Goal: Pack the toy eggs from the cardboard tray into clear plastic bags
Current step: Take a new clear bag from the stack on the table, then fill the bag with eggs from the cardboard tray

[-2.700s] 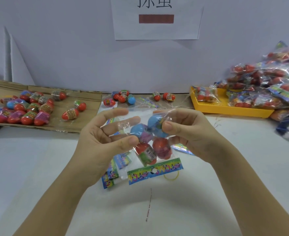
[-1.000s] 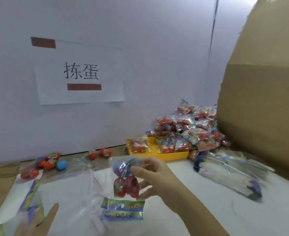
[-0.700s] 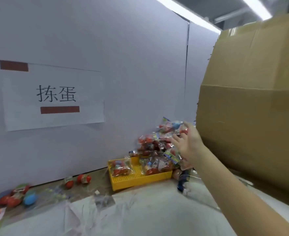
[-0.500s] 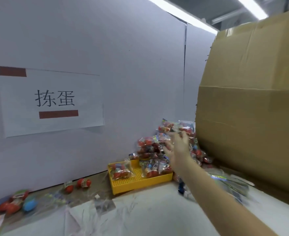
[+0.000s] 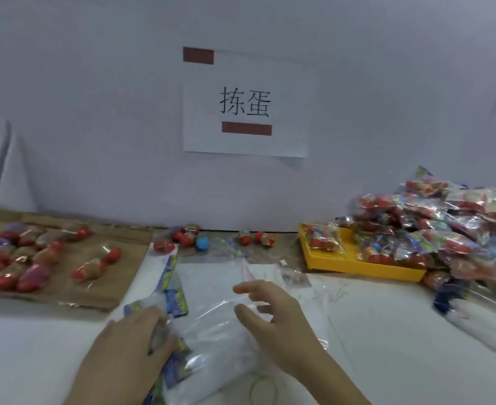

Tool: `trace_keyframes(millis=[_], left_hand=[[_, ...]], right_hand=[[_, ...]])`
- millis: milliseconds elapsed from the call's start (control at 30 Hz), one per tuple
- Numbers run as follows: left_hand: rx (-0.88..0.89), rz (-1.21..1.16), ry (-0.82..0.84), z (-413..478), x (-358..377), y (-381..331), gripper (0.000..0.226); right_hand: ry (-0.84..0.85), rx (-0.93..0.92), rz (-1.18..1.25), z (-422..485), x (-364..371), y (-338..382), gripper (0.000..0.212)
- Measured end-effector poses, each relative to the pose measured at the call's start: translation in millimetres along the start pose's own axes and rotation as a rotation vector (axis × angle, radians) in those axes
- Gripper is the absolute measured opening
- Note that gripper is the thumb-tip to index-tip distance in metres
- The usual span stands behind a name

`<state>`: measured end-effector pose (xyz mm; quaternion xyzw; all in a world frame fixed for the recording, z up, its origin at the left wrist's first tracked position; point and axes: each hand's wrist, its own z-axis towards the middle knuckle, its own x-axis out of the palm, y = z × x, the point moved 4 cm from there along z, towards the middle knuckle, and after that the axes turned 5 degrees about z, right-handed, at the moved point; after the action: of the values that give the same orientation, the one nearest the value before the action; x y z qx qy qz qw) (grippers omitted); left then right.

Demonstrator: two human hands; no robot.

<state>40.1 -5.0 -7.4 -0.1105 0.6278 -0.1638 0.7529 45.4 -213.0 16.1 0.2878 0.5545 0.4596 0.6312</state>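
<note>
Both hands at the stack of clear plastic bags (image 5: 217,340)

Your left hand (image 5: 129,343) lies flat, fingers together, on the bags' printed headers. Your right hand (image 5: 273,320) hovers over the clear film, fingers loosely bent and apart, holding nothing. Toy eggs (image 5: 113,254) lie on the cardboard tray (image 5: 115,285) at the left. Filled bags (image 5: 434,229) sit in the yellow tray (image 5: 358,261) and are heaped beside it at the right.

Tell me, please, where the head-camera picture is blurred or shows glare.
Head view: motion blur smears the toy eggs on the cardboard tray and softens the left hand and right hand; the wall sign is legible; glare glints on the packed bags at right.
</note>
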Motion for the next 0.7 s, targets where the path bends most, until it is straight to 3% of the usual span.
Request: trace_keyframes(millis=[67,133,267,333,433,500,567,633,700], left_hand=[[-0.051,-0.158,-0.076,-3.4,-11.4,-2.7,0.010],[-0.119,-0.464,-0.170,-4.6,-12.2,4.0,0.014],[-0.149,-1.055,-0.133,-2.3,-12.9,-0.9,0.027],[-0.124,-1.234,-0.110,-1.0,-15.5,-3.5,0.037],[-0.101,-1.291,-0.077,-4.6,-20.2,-5.5,0.057],[-0.075,-1.188,-0.051,-7.4,-23.3,-6.2,0.065],[-0.082,-1.047,-0.008,-4.8,-27.3,-7.3,0.061],[-0.155,-1.075,0.069,0.4,-30.7,-3.7,0.017],[-0.218,-1.213,0.243,-0.7,-31.4,-4.3,0.029]], right_hand=[[0.083,-0.036,-0.176,-4.5,11.6,-4.7,0.027],[0.096,0.014,-0.175,-6.6,15.7,-9.6,0.047],[-0.029,0.117,0.107,-4.9,14.4,-4.2,0.093],[-0.081,0.149,0.316,-2.5,10.7,-5.1,0.091],[-0.092,0.128,0.511,1.3,2.2,-5.5,0.048],[-0.144,0.070,0.552,1.6,-4.7,-0.3,0.037],[-0.178,0.034,0.603,2.4,-10.7,1.8,0.046],[-0.137,0.026,0.607,2.8,-14.1,4.0,0.062],[-0.037,0.026,0.582,1.6,-13.7,7.5,0.065]])
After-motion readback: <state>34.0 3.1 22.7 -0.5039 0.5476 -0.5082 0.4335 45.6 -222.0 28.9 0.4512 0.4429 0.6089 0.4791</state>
